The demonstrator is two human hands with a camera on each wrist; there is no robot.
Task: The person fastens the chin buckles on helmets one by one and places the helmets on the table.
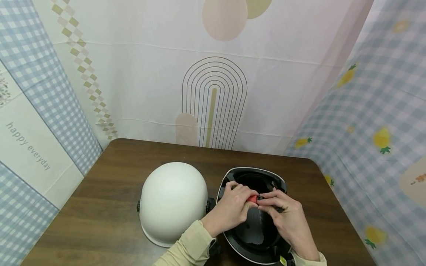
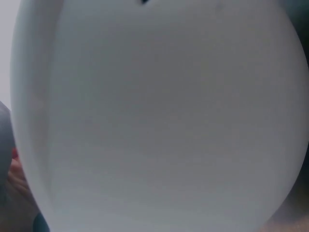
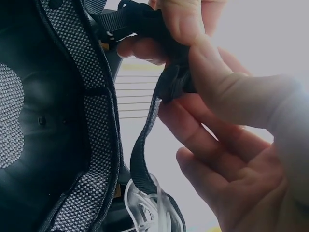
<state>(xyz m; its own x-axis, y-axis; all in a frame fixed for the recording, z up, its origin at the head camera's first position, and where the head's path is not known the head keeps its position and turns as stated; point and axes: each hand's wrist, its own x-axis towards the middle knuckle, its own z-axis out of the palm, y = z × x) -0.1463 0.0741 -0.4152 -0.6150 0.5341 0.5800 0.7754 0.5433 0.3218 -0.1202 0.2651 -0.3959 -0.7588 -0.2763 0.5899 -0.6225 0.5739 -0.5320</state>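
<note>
A helmet lies upside down on the table, its black lining [image 1: 253,225] facing up. Over its opening my left hand [image 1: 229,207] pinches a red piece of the chin-strap buckle [image 1: 253,199]. From the other side my right hand [image 1: 289,216] pinches the buckle's black end with thumb and fingers. Close up in the right wrist view, both thumbs nearly meet at the black buckle [image 3: 177,77], and a black strap [image 3: 139,154] hangs below it. My fingers partly hide the buckle, so I cannot tell whether its halves are joined.
Left of my hands a white helmet [image 1: 174,203] stands dome up; a white shell [image 2: 159,116] fills the left wrist view. A clear plastic piece [image 3: 149,208] sits on the strap. The brown wooden table [image 1: 100,221] is backed by patterned cloth [image 1: 143,81].
</note>
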